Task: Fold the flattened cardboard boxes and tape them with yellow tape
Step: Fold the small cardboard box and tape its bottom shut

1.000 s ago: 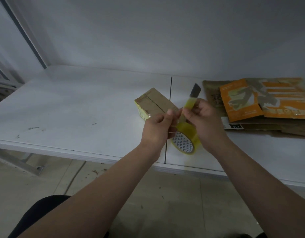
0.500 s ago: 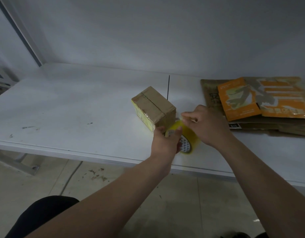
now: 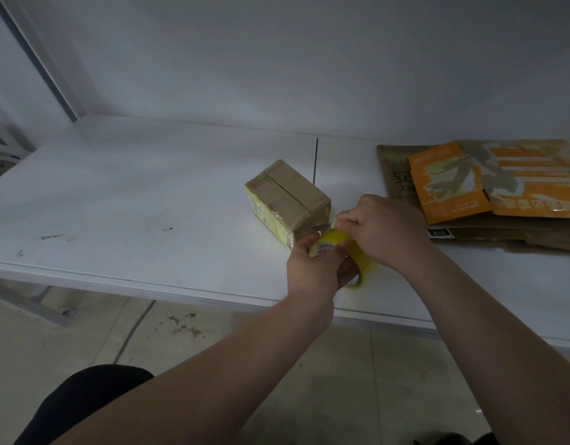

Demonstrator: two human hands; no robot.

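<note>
- A small black tag reading "010" (image 3: 438, 233) shows on the stack of flattened brown and orange printed cardboard boxes (image 3: 489, 187) at the right of the white table (image 3: 117, 200); the other print is too blurred to read
- The left hand (image 3: 312, 268) grasps the roll of yellow tape (image 3: 344, 255) at the table's near edge
- The right hand (image 3: 386, 229) pinches the tape's loose end, fingers curled
- The folded, taped brown cardboard box (image 3: 288, 200) rests on the table just beyond both hands

A white table (image 3: 117, 200) is standing against a grey wall (image 3: 277, 59); the tiled floor (image 3: 84, 342) is showing stains.
</note>
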